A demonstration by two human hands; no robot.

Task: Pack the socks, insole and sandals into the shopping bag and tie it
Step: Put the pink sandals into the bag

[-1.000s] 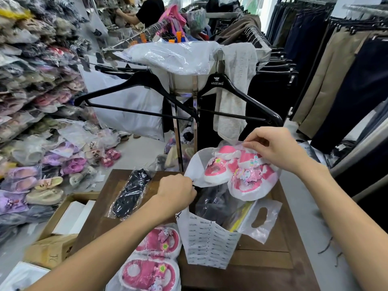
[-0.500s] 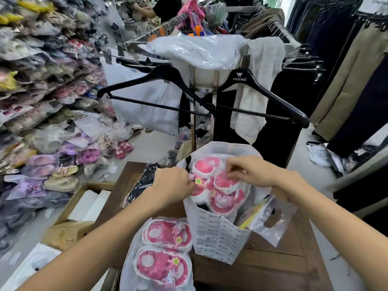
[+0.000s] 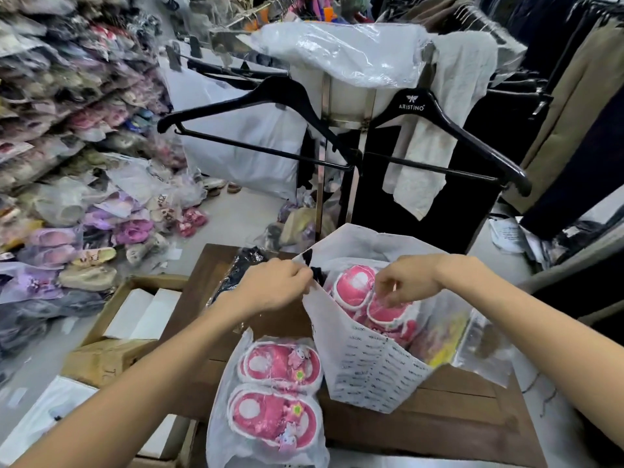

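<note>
A white shopping bag [image 3: 368,369] with small printed text stands open on the brown wooden table [image 3: 439,420]. My left hand [image 3: 273,287] pinches its left rim. My right hand [image 3: 407,280] reaches into the mouth, fingers on a bagged pair of pink sandals [image 3: 358,292] sitting inside. Something yellow in clear wrap [image 3: 445,339], maybe the insole, shows at the bag's right side. A second bagged pair of pink sandals [image 3: 273,393] lies on the table near me. A dark packet of socks [image 3: 243,265] lies behind my left hand.
Black hangers [image 3: 263,99] hang on a metal stand [image 3: 320,184] just beyond the table. Shelves and heaps of bagged shoes [image 3: 67,211] fill the left. Cardboard boxes [image 3: 111,349] sit left of the table. Racks of dark and tan clothes [image 3: 574,96] stand on the right.
The bagged pink sandals went from above the bag's mouth down into the bag with my right hand. My left hand stayed on the bag's rim. The camera moved closer.
</note>
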